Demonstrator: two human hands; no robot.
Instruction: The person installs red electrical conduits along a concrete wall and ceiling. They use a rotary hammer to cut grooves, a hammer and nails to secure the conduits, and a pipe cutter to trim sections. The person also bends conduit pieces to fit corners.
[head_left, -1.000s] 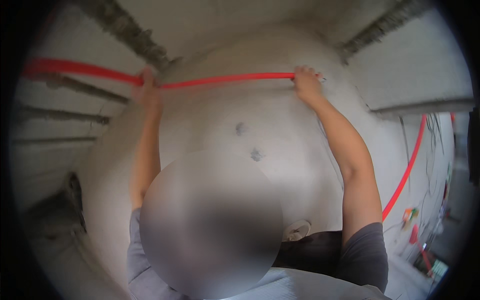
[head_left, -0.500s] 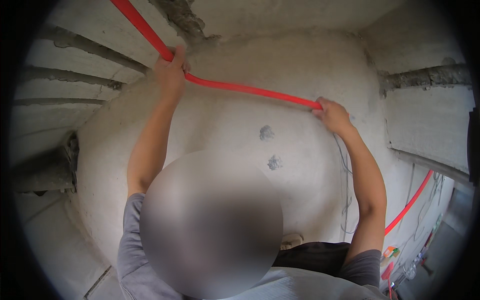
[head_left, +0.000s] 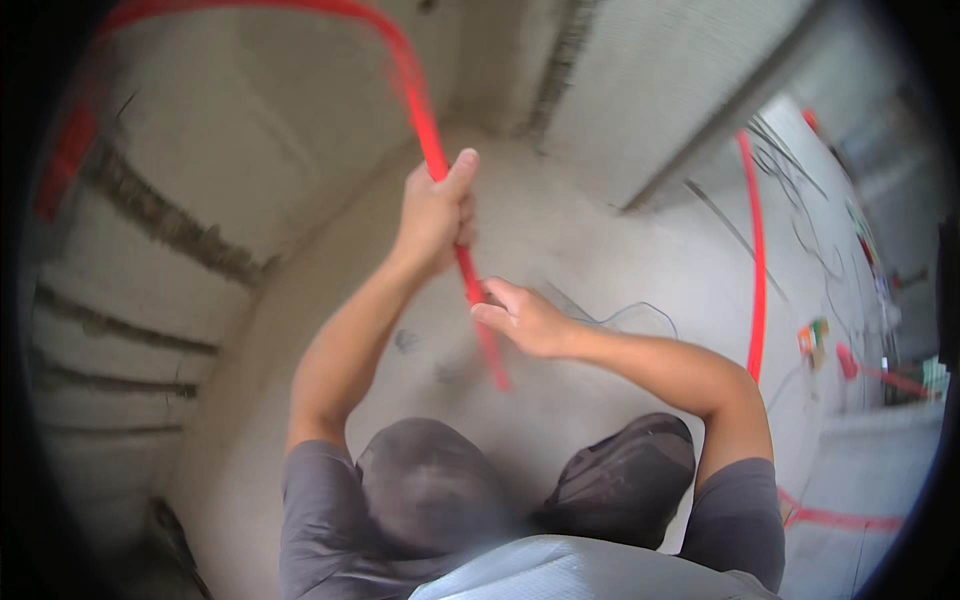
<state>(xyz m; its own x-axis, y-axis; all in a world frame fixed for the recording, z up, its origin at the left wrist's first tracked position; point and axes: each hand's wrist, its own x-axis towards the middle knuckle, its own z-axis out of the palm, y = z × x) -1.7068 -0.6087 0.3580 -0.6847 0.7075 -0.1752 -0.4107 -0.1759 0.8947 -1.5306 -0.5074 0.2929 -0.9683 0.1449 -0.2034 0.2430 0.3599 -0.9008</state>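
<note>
A length of red conduit pipe [head_left: 425,125] curves from the upper left down between my hands. My left hand [head_left: 432,218] is wrapped round it, thumb pointing up. Just below, my right hand [head_left: 525,318] pinches the same pipe between thumb and fingers, close to its lower end. That end hangs free past my right hand, smeared by motion, in front of my bent knees. At the top, the pipe bends over and runs off to the far left along the wall.
Dark grooves [head_left: 170,215] are cut into the wall at left. On the right, another red pipe [head_left: 757,270] runs along the concrete floor [head_left: 330,300], near thin loose cables [head_left: 640,310] and a small orange-and-green package [head_left: 812,338]. A wall edge [head_left: 715,120] juts in at upper right.
My view has turned. My hands, wide apart on the pipe before, are now close together, and the stretch between them has shortened. The pipe's lower end now sticks out below my right hand.
</note>
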